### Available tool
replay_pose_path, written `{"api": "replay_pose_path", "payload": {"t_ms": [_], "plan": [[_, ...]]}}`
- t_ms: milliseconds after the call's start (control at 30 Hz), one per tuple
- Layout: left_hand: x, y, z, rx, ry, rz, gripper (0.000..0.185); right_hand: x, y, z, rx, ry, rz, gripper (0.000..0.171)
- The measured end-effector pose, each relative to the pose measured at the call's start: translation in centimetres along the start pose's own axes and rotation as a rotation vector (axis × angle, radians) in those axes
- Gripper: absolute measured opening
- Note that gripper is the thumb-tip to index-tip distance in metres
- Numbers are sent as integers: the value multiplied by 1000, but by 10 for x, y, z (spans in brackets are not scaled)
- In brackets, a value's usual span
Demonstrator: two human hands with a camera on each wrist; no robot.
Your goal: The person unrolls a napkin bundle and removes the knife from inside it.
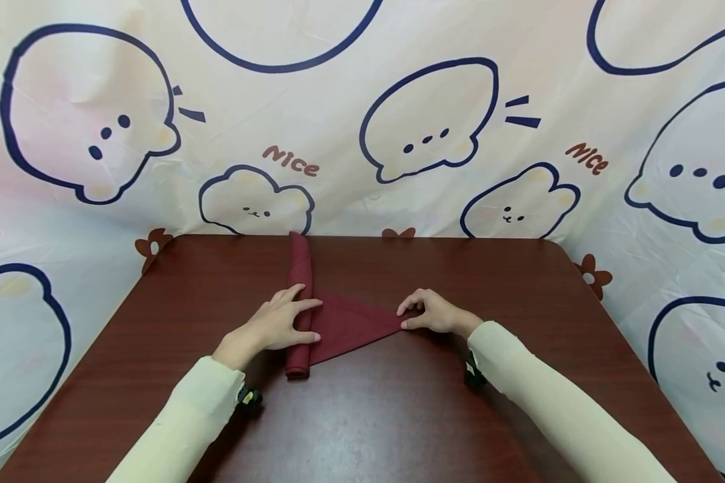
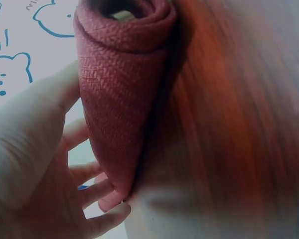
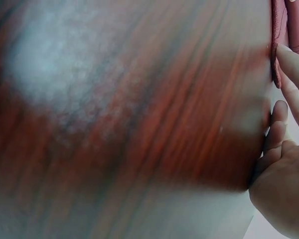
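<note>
The only writing that can be read is the word "Nice" in brown-orange letters on the backdrop, printed again further right; the same pale cloth carries rounded cartoon animal faces outlined in dark blue and small brown flowers along its lower edge. It hangs directly behind a dark reddish wood-grain table with rounded corners. On the table's far middle lies a maroon napkin, rolled into a long tube on its left side, with a flat triangle of cloth still spread out to the right. The left hand rests on the rolled part, fingers stretched and slightly apart over the tube; the left wrist view shows the roll's open end and woven texture against the fingers. The right hand sits at the triangle's right tip, fingers together and bent; it seems to pinch the corner, though the blurred right wrist view only shows fingertips touching the cloth's edge. Both arms wear cream sleeves.
</note>
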State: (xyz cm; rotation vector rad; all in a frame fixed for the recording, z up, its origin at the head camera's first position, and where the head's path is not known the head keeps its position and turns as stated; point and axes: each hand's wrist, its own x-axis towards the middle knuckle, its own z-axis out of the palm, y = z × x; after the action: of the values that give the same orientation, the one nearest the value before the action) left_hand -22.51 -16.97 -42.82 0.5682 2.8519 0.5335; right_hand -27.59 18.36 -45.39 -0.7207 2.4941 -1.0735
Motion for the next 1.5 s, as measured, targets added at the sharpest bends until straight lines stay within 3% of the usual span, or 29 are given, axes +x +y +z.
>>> {"api": "replay_pose_path", "payload": {"t_ms": [700,1167,1500], "plan": [[-15,-25,-4,-111,16,6,70,1,2,2,8,-2,-7,14],[-23,-31,-8,-138,23,2,72,0,-2,1,3,-4,34,14],[-30,-38,-14,-169,32,18,73,0,2,2,5,0,12,14]]}}
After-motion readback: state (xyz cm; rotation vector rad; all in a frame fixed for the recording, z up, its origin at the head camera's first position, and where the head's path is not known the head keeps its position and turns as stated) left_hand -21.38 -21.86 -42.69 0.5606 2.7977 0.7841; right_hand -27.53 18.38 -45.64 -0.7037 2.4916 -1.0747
